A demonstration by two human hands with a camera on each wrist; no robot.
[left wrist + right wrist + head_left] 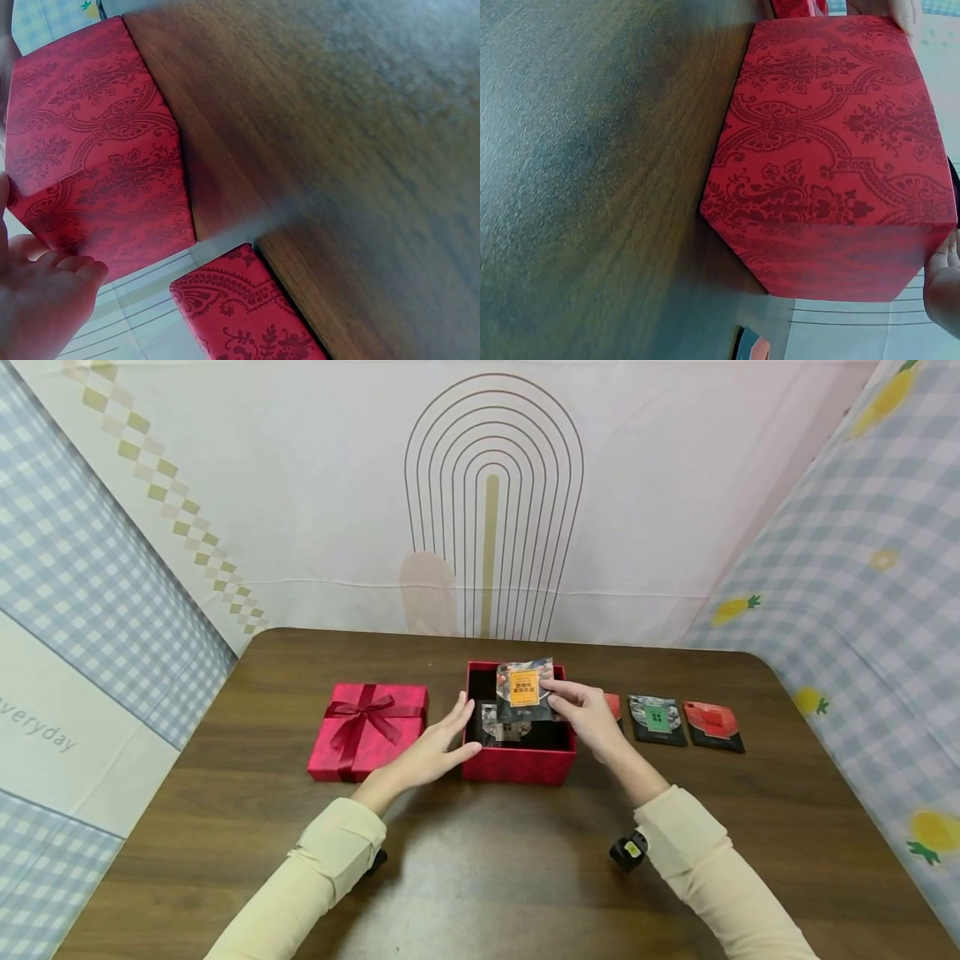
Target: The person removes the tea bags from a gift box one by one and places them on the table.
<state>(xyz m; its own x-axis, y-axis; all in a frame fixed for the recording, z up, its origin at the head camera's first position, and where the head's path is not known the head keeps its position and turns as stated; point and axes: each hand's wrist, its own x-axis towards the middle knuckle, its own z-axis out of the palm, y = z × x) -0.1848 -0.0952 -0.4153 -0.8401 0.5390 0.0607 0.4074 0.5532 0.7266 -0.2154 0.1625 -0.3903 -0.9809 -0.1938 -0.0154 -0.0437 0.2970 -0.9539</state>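
A red patterned gift box (517, 767) stands uncovered on the table, dark inside. My right hand (588, 714) pinches the right edge of a dark sachet with an orange label (523, 685), held over the box opening. Beneath it, a dark sachet with a grey print (504, 724) lies inside the box. At the box's left side is my left hand (431, 752), its fingers fairly straight and its thumb by the front left corner. The left wrist view shows those fingers (75, 266) against the box wall. The right wrist view shows mostly the box's outer walls (825, 127).
Left of the box lies its red lid (397, 739) with a dark red ribbon bow. On the right, a green-labelled sachet (658, 720) and a red sachet (714, 725) lie in a row, with another red sachet (614, 704) partly behind my right hand. Patterned cloth hangs behind the table.
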